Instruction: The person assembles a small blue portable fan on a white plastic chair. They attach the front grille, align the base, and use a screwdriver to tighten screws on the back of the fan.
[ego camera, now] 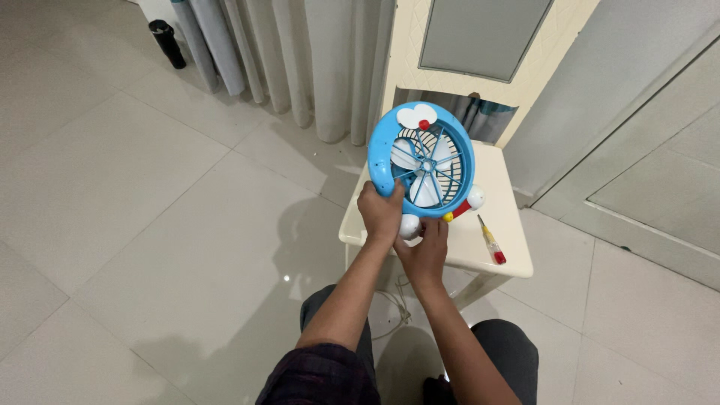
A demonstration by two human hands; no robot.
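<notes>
Fan (424,163) at frame centre, over the chair (510,225). Screwdriver (492,240) on the seat, right of the fan. Curtains (300,52) behind, upper centre. Bottle (166,43) on the floor, upper left.

cream chair (504,247), screwdriver (491,240), curtains (300,60), black bottle (166,43)

1 fan (424,161), 1 screwdriver (491,240), 1 chair (510,225)
</notes>
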